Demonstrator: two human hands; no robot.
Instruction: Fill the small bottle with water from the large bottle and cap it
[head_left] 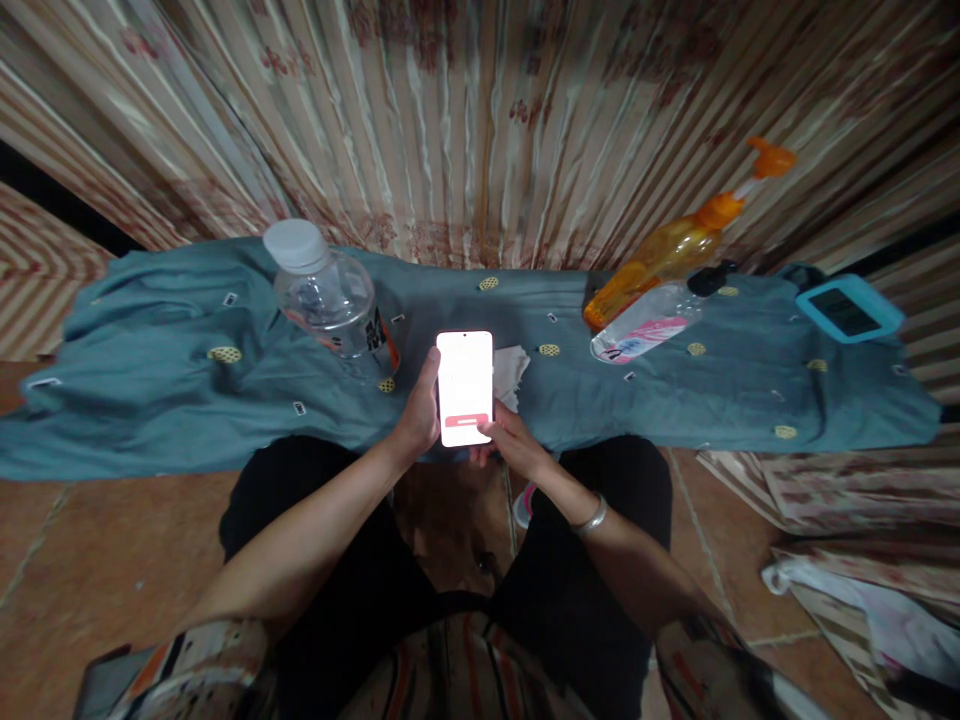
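Note:
A lit phone [465,385] with a white screen and a pink bar near its bottom is held over the front edge of a table draped in teal cloth [150,400]. My left hand [420,415] grips the phone's left side. My right hand [510,440] supports its lower right corner, thumb resting by the pink bar. A silver bracelet [589,520] circles my right wrist.
A clear water bottle [330,295] with a white cap stands left of the phone. An orange pump bottle [667,250] and a clear bottle [649,325] lie at the right, a blue-cased device [847,310] beyond. White crumpled paper [514,370] sits behind the phone. Curtains hang behind; folded fabric [840,540] lies on the floor at right.

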